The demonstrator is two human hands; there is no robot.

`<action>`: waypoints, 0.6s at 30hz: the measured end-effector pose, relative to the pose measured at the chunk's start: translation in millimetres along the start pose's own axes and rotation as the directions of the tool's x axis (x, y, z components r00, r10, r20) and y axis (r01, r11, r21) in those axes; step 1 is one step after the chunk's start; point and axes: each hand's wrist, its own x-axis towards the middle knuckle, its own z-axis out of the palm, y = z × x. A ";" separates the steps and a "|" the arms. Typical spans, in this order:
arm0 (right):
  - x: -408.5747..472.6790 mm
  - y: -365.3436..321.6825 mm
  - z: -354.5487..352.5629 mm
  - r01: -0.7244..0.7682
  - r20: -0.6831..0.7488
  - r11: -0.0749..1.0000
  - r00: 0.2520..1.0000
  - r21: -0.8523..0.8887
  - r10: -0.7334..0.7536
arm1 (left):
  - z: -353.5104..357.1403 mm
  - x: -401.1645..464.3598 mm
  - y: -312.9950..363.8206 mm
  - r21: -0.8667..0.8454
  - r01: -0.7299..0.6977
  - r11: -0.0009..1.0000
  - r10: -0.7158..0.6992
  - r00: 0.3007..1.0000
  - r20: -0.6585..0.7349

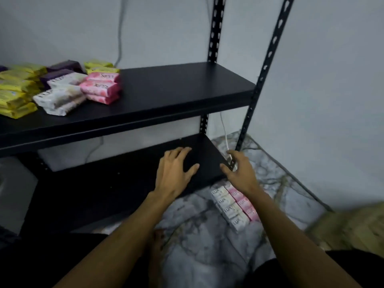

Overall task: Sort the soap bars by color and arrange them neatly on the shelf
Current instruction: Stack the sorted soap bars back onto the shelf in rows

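Wrapped soap bars lie in a loose pile at the left of the black upper shelf (176, 88): yellow bars (16, 88), purple bars (62, 68), white bars (60, 96) and pink bars (100, 87). On the marble floor below the shelf's right end sits a neat row of white bars (229, 207) beside a row of pink bars (243, 201). My left hand (174, 173) hovers open, fingers spread, over the bare lower shelf (99, 183). My right hand (239, 171) is open near the shelf's front right post, just above the floor rows, holding nothing.
Black perforated metal posts (264, 73) rise at the right end of the rack. A white cable (225, 134) hangs behind the rack down to the floor. Grey walls close in behind and to the right. A bare foot (158, 240) rests on the marble floor (197, 235).
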 end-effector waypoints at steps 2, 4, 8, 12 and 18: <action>-16.7 36.5 -7.0 -0.128 0.003 0.991 0.992 -0.031 0.128 | 42.5 -13.1 9.3 -0.050 0.074 0.996 -0.067 0.990 0.126; -36.7 78.7 -8.4 -0.263 0.014 0.964 0.964 -0.051 0.264 | 80.6 -26.5 20.4 -0.068 0.145 0.987 -0.123 0.958 0.261; -85.0 159.2 -5.1 -0.521 0.052 0.851 0.850 -0.065 0.525 | 160.2 -52.3 42.6 -0.164 0.335 0.928 -0.215 0.839 0.500; -103.8 206.4 5.4 -0.633 0.042 0.773 0.772 -0.042 0.635 | 224.1 -74.9 64.2 -0.227 0.526 0.820 -0.318 0.746 0.585; -65.6 267.7 25.9 -0.690 0.041 0.724 0.723 -0.017 0.690 | 297.8 -81.1 68.9 -0.178 0.827 0.534 -0.556 0.502 0.662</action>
